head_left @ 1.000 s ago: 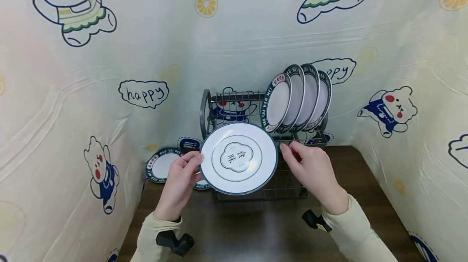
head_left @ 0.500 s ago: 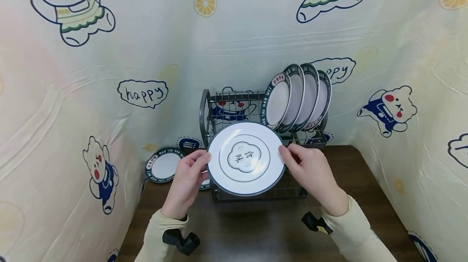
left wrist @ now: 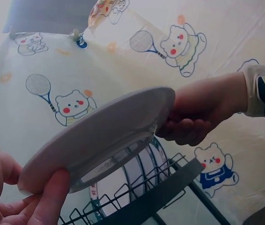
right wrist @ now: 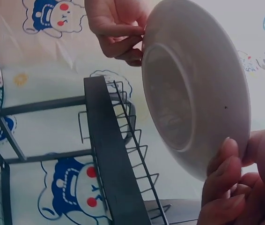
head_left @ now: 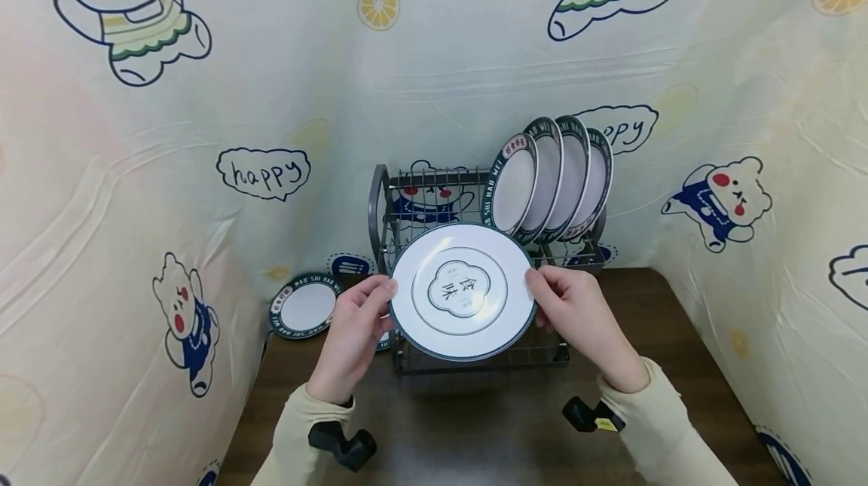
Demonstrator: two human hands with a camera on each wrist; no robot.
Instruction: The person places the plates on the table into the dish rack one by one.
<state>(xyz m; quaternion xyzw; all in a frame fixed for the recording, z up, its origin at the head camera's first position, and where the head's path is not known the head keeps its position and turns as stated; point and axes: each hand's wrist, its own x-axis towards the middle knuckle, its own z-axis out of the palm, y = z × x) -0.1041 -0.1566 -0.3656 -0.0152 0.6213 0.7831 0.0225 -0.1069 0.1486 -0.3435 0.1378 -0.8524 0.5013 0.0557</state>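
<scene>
A white plate [head_left: 464, 343] with a thin dark rim and a cloud-shaped emblem in its middle is held up in front of the rack. My left hand [head_left: 356, 328] pinches its left edge, thumb on top and fingers underneath. On the opposite edge, my right hand [head_left: 583, 313] grips the rim the same way. Both wrist views show the plate's pale underside [right wrist: 212, 79] and its foot ring, with fingers curled beneath. Behind it stands a dark two-tier dish rack [head_left: 380, 207]. Several green-rimmed plates [head_left: 513, 188] lean upright in the rack's right side.
Left of the rack, a green-rimmed plate [head_left: 307, 307] lies on the brown wooden table [head_left: 461, 426]. Part of another plate [head_left: 384, 341] shows behind my left hand. A cartoon-printed curtain [head_left: 434, 71] surrounds the table at the back and sides.
The held plate has moved slightly right together with my left hand. My right hand, apart from the plate a second ago, has taken hold of its right edge.
</scene>
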